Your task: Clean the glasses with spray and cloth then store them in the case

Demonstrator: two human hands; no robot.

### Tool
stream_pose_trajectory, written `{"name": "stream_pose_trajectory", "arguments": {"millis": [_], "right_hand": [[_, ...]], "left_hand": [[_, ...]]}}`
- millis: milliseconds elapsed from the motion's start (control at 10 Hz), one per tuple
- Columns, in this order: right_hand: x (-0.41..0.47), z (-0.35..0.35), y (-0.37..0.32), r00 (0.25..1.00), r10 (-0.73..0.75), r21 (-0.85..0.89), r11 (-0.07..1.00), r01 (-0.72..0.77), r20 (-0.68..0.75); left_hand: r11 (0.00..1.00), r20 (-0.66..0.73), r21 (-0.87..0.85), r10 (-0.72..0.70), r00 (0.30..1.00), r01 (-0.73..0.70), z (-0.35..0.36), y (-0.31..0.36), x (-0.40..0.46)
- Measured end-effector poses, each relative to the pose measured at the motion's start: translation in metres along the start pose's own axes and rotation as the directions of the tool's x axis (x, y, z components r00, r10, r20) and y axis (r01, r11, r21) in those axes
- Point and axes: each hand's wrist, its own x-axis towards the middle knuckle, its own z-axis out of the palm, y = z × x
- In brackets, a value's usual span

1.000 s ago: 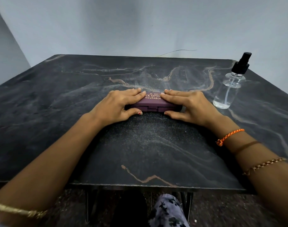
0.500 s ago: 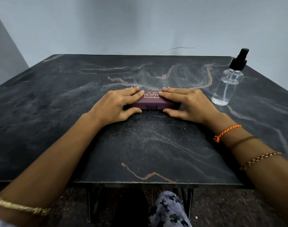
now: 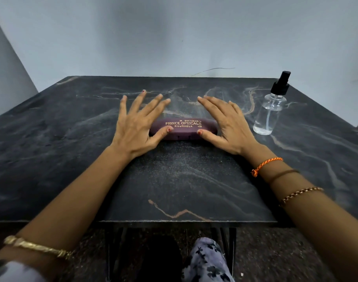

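Observation:
A closed maroon glasses case point(image 3: 184, 128) with gold lettering lies flat in the middle of the dark marble table point(image 3: 72, 123). My left hand point(image 3: 136, 125) is at its left end, fingers spread and raised, thumb tip touching the case's front edge. At the right end, my right hand point(image 3: 225, 125) has straight lifted fingers and its thumb tip on the front edge. A clear spray bottle point(image 3: 270, 112) with a black pump top stands upright to the right of the case. No glasses or cloth show.
The table's near edge point(image 3: 184, 221) runs across the lower frame, with my patterned trouser leg point(image 3: 206, 261) below it. A plain grey wall point(image 3: 174, 37) rises right behind the table's far edge.
Both hands lay flat with fingers over the case lid before. Now the fingers have lifted and spread, uncovering the lettering; only the thumbs stay at the case's front edge.

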Motion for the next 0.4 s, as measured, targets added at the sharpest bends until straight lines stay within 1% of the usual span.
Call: {"name": "stream_pose_trajectory", "arguments": {"millis": [100, 200, 300, 400], "right_hand": [[-0.0038, 0.0025, -0.0032, 0.992, -0.008, -0.042, 0.999, 0.003, -0.126], [-0.0032, 0.0010, -0.0046, 0.979, -0.015, -0.094, 0.996, -0.004, -0.204], [-0.0018, -0.0012, -0.0087, 0.967, -0.006, -0.115, 0.993, -0.024, -0.256], [-0.0055, -0.0006, -0.0105, 0.962, -0.010, -0.131, 0.991, -0.027, -0.273]], "left_hand": [[0.995, 0.009, 0.042, -0.090, 0.996, 0.090, 0.0074, 0.0005, -0.0031], [0.994, 0.036, 0.072, -0.079, 0.996, 0.076, 0.0096, 0.0020, 0.0004], [0.992, 0.049, 0.086, -0.097, 0.994, 0.093, 0.0103, 0.0029, 0.0004], [0.991, 0.080, 0.099, -0.098, 0.992, 0.090, 0.0092, 0.0045, -0.0028]]}}
